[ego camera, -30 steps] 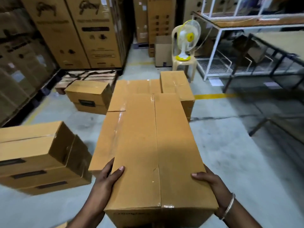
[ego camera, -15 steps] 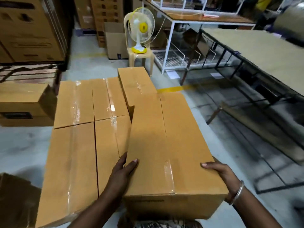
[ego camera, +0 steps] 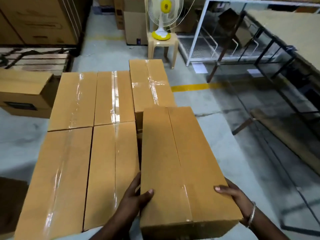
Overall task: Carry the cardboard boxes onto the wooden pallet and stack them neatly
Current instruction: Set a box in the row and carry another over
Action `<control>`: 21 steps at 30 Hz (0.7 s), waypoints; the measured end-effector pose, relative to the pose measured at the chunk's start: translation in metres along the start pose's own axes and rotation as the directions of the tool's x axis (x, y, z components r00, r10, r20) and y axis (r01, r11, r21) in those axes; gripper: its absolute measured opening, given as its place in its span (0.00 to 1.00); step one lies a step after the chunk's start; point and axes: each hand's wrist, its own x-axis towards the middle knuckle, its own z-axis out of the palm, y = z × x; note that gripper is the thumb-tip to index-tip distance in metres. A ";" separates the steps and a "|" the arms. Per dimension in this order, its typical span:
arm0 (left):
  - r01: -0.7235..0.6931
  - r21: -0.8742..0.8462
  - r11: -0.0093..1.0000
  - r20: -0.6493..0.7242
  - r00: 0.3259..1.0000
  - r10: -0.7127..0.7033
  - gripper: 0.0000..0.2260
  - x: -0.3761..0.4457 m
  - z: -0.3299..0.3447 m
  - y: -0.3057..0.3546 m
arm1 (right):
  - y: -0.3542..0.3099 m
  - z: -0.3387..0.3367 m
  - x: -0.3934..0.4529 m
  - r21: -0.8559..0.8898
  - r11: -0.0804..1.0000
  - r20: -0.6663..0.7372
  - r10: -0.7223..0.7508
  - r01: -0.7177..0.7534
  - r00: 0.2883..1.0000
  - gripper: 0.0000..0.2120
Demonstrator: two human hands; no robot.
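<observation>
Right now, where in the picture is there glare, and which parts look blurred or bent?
Head view: white glare streaks run along the tape on the stacked boxes; the held box, gripped by the left hand and right hand, shows only a faint sheen. The black table frame at right is smeared by blur, and its lines bow from wide-angle distortion. The fan stays fairly sharp.

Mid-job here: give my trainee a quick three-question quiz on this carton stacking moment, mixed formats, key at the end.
1. True or false: both hands grip the carried box.
2. How many taped boxes form the two-by-two block left of the carried box?
3. The fan stands on: A) the floor B) a plastic stool C) a pallet.

Key: 1. True: left hand and right hand hold its near end. 2. Four. 3. B.
</observation>
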 end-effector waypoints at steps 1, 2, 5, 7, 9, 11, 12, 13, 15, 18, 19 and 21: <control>0.022 0.018 1.000 -0.020 1.000 -0.022 0.31 0.008 0.004 -0.004 | 0.000 -0.007 0.012 -0.025 1.000 -0.002 -0.001 0.001 1.000 0.48; 0.035 0.041 0.999 -0.058 0.998 -0.032 0.30 0.020 0.009 -0.012 | 0.001 -0.017 0.029 -0.050 0.999 0.004 0.004 -0.004 1.000 0.48; 0.062 0.057 0.996 -0.175 0.983 -0.051 0.28 0.050 0.021 -0.031 | 0.010 -0.036 0.072 -0.081 0.996 0.026 0.028 -0.026 0.999 0.45; 0.088 0.059 0.994 -0.222 0.972 -0.073 0.28 0.070 0.022 -0.049 | 0.022 -0.045 0.100 -0.090 0.995 0.034 0.038 -0.035 0.999 0.47; 0.106 0.093 0.990 -0.250 0.965 -0.080 0.30 0.091 0.018 -0.069 | 0.038 -0.054 0.128 -0.114 0.992 0.041 0.060 -0.055 0.997 0.48; 0.101 0.112 0.989 -0.285 0.956 -0.065 0.31 0.109 0.012 -0.086 | 0.054 -0.060 0.155 -0.148 0.987 0.056 0.077 -0.068 0.996 0.45; 0.099 0.123 0.987 -0.303 0.951 -0.058 0.31 0.120 0.009 -0.097 | 0.063 -0.063 0.171 -0.164 0.984 0.063 0.086 -0.074 0.994 0.45; 0.100 0.138 0.985 -0.321 0.946 -0.051 0.31 0.129 0.007 -0.106 | 0.072 -0.067 0.185 -0.179 0.980 0.063 0.096 -0.084 0.993 0.45; 0.099 0.177 0.979 -0.356 0.934 -0.031 0.33 0.146 0.002 -0.127 | 0.090 -0.073 0.214 -0.202 0.974 0.076 0.124 -0.107 0.989 0.46; 0.113 0.255 0.960 -0.417 0.909 0.004 0.35 0.167 -0.006 -0.155 | 0.118 -0.079 0.243 -0.230 0.959 0.091 0.192 -0.167 0.977 0.47; 0.123 0.279 0.952 -0.428 0.904 0.009 0.36 0.174 -0.008 -0.164 | 0.129 -0.082 0.251 -0.234 0.955 0.091 0.208 -0.182 0.974 0.48; 0.143 0.317 0.938 -0.439 0.898 0.011 0.37 0.184 -0.010 -0.176 | 0.145 -0.086 0.264 -0.242 0.950 0.073 0.221 -0.197 0.973 0.52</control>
